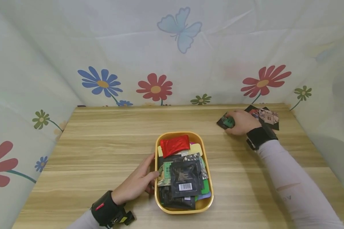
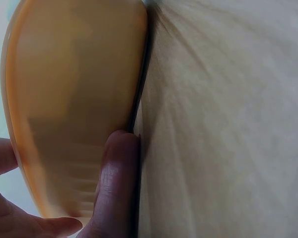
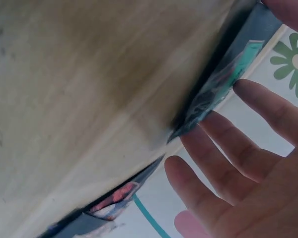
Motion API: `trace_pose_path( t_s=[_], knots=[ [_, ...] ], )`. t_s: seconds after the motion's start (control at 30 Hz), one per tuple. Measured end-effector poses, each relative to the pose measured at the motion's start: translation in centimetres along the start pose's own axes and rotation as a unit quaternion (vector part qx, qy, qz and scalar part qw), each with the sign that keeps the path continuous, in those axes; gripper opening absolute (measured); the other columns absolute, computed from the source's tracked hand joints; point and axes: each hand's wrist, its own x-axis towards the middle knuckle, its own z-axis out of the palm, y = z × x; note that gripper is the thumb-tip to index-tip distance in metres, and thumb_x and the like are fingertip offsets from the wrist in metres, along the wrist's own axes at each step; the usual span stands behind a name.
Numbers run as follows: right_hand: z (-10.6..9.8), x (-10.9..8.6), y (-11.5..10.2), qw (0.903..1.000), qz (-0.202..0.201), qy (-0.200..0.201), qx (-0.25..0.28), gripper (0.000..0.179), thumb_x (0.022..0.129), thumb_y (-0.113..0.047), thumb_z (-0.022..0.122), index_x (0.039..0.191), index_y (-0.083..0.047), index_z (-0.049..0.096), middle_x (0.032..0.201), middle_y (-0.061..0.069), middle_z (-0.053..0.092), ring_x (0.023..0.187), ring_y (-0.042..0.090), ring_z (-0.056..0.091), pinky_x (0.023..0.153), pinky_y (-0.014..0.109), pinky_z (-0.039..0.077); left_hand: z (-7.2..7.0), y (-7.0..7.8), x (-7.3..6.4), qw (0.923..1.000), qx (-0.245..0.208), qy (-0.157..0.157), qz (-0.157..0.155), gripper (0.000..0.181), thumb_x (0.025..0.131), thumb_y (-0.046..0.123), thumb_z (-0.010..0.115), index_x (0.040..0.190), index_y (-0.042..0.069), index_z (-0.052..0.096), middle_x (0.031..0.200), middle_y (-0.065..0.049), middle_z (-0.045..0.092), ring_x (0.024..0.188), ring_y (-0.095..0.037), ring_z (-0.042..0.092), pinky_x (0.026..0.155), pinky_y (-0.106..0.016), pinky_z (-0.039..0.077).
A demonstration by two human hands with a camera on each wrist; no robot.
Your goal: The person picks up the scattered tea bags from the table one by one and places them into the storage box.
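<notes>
A yellow plastic box holds a red foil packet, a black sachet with a barcode and other packets and cards. My left hand grips its left wall, thumb over the rim, fingers along the outside. Close up in the left wrist view are the box's side and a finger low against it. Far to the right, my right hand holds a dark sachet with a green label close over the table. Its fingertips are along the sachet's edge in the right wrist view.
Right behind my right hand, several dark sachets with printed pictures lie overlapping near the table's back right corner. A white curtain with flowers and a butterfly encloses the back and sides of the wooden table.
</notes>
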Motion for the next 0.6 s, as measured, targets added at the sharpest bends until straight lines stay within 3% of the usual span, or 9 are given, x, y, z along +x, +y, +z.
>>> trace_pose_path(
  t_s=[0.13,0.3,0.43,0.6],
  knots=[
    [-0.2,-0.7,-1.0,0.9993,-0.019,0.03,0.005,0.069,0.079,-0.043,0.072,0.138,-0.009,0.059,0.137,0.027,0.05,0.122,0.042,0.049,0.096,0.057,0.045,0.0,0.1,0.0,1.0,0.003,0.003,0.0,0.07,0.099,0.032,0.053,0.16,0.026,0.02,0.152,-0.012,0.032,0.075,-0.026,0.066,0.055,-0.043,0.058],
    [-1.5,-2.4,-4.3,0.9935,-0.064,0.087,0.036,0.067,0.078,-0.042,0.073,0.137,-0.012,0.06,0.134,0.019,0.051,0.115,0.033,0.05,0.09,0.049,0.048,0.0,0.1,0.0,1.0,0.004,0.005,-0.005,0.071,0.099,0.032,0.053,0.161,0.026,0.019,0.151,-0.013,0.032,0.074,-0.026,0.065,0.055,-0.042,0.058],
    [-2.8,-4.4,-8.3,0.977,-0.151,0.134,0.069,0.067,0.074,-0.038,0.077,0.134,-0.012,0.062,0.129,0.008,0.053,0.109,0.022,0.049,0.084,0.039,0.049,0.0,0.1,-0.1,1.0,0.0,0.002,-0.009,0.071,0.099,0.033,0.053,0.161,0.027,0.019,0.148,-0.017,0.034,0.075,-0.026,0.066,0.056,-0.043,0.058],
    [-3.7,-7.1,-13.3,0.9531,-0.254,0.138,0.09,0.068,0.074,-0.039,0.076,0.136,-0.017,0.06,0.135,0.004,0.049,0.115,0.016,0.046,0.087,0.037,0.05,0.0,0.2,-0.1,0.9999,-0.005,-0.001,-0.009,0.07,0.099,0.032,0.052,0.161,0.028,0.019,0.141,-0.021,0.037,0.076,-0.026,0.067,0.056,-0.044,0.058]
  ],
)
